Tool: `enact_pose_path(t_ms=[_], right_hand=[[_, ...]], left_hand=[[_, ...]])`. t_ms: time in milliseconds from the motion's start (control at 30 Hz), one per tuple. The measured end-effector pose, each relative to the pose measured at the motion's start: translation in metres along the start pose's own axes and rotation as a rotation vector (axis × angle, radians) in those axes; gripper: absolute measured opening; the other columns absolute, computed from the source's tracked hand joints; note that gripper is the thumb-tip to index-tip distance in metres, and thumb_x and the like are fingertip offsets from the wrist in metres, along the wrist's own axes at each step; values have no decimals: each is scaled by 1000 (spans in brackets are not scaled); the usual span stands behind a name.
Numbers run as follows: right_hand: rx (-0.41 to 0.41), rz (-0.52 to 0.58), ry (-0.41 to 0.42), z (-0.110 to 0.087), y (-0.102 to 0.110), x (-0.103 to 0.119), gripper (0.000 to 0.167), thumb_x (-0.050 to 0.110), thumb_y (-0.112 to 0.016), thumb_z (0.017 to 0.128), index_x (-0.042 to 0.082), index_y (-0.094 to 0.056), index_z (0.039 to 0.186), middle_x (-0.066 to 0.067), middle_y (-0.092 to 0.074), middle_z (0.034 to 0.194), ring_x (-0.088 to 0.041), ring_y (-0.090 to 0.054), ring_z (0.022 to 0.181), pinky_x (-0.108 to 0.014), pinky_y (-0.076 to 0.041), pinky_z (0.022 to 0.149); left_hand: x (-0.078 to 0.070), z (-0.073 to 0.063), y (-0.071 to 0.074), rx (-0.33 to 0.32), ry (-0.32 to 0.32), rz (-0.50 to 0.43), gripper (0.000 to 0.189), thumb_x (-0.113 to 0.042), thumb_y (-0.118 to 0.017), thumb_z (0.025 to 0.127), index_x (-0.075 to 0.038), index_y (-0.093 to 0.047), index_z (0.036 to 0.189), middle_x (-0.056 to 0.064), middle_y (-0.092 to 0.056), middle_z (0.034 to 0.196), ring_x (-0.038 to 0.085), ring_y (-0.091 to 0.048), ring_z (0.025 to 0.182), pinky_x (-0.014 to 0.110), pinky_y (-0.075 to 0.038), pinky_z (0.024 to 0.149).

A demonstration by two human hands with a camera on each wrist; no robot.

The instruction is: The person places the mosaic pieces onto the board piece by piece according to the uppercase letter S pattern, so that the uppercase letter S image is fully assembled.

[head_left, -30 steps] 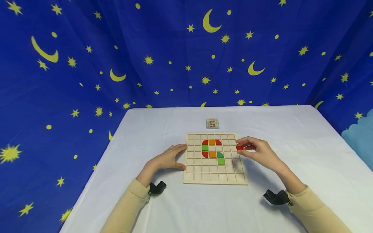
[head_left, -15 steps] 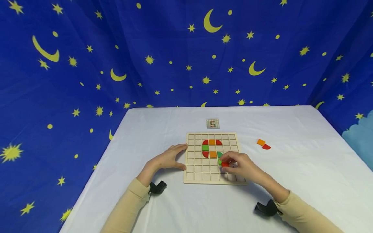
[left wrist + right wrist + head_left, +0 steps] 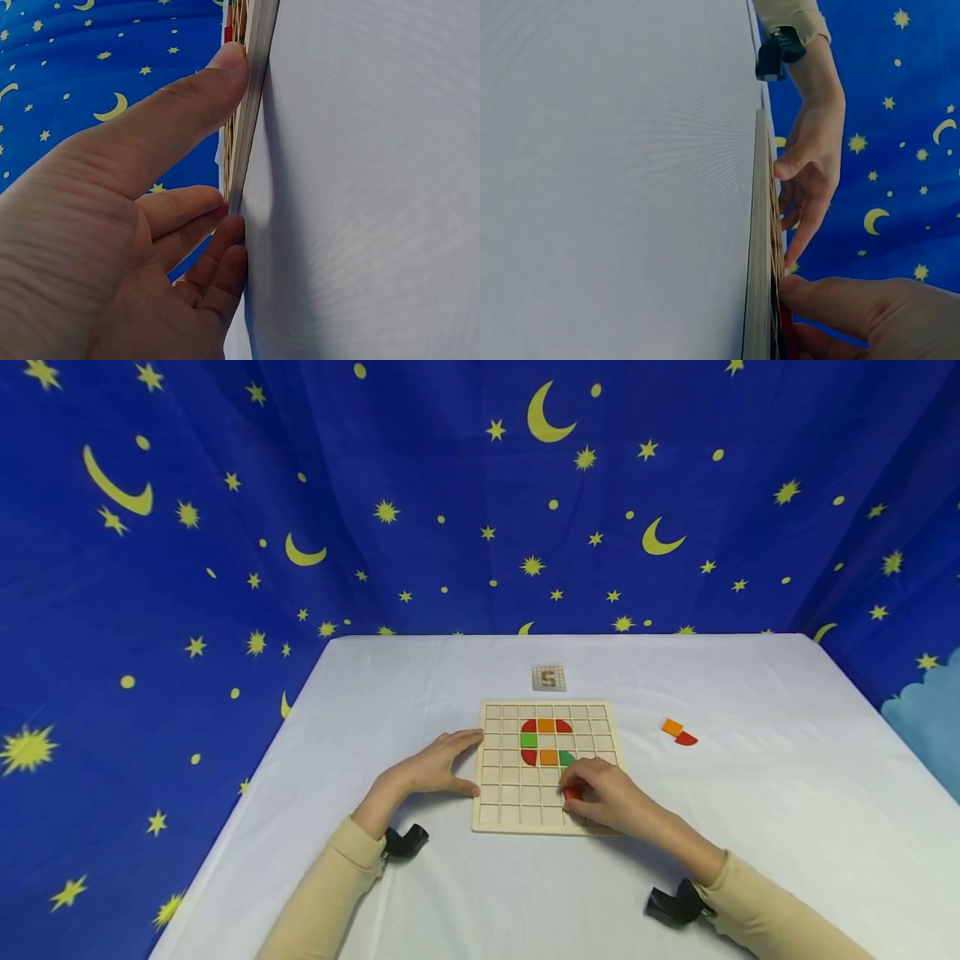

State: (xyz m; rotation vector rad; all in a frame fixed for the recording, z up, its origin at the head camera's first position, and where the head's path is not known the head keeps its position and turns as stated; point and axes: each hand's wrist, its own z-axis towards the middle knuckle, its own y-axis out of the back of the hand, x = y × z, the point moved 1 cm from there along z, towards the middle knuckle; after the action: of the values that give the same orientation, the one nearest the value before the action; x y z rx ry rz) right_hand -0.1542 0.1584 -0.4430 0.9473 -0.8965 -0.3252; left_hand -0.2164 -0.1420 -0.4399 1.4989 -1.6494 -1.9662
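My right hand (image 3: 611,795) pinches a red tile (image 3: 572,794) between thumb and fingers, low over the lower right part of a wooden grid board (image 3: 510,817). In the right wrist view the red tile (image 3: 787,330) shows as a thin strip at the board's surface. My left hand (image 3: 429,767) rests at the board's left edge, thumb and fingertips against it, fingers spread and fairly straight. Red, orange and green tiles form a curved shape in the grid, with an orange tile (image 3: 546,726) at its top. My right fingers partly cover the lower green tiles.
Right of the board, an orange square tile (image 3: 672,727) and a red quarter-round tile (image 3: 686,739) lie on the white-covered table (image 3: 757,793). Behind the board lies a small pattern card (image 3: 549,677). A blue star-and-moon curtain (image 3: 450,468) surrounds the table's back and sides.
My right hand has carried the red tile from the board's right edge leftward and down onto the lower grid. Two loose tiles at right came into view. The left hand has stayed put.
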Motion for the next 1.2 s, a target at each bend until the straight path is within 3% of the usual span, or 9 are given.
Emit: enact_pose_path(t_ms=[267,700,967,1200], right_hand=[[2,-36,19,2,-2,-2,22,14,-78,77,11,-65,95,6,-61,91,-10,-48,82,-28,-45,70],[6,0,6,3,-3,-2,21,11,-77,78,11,-65,96,6,-61,92,-11,-50,82,-28,-45,70],[33,58,-48,4,-3,-4,22,11,-77,78,12,-64,96,7,-59,91,-10,-50,77,-25,-44,66],[33,167,-41,5,7,-7,20,10,-74,82,9,-64,99,2,-63,94,-14,-58,80,-26,-50,67]], left_hand=[[0,1,0,1,-5,1,95,-41,-78,75,-2,-29,147,11,-28,151,31,-23,138,44,-21,111],[1,0,0,-1,-2,0,96,-43,-78,75,-3,-30,147,10,-28,151,30,-23,138,43,-21,111],[1,0,-1,2,-3,4,95,-42,-78,75,-3,-29,147,10,-28,152,30,-23,138,43,-21,111],[1,1,0,0,-7,5,95,-42,-78,75,-2,-30,147,11,-29,151,30,-24,137,43,-21,111]])
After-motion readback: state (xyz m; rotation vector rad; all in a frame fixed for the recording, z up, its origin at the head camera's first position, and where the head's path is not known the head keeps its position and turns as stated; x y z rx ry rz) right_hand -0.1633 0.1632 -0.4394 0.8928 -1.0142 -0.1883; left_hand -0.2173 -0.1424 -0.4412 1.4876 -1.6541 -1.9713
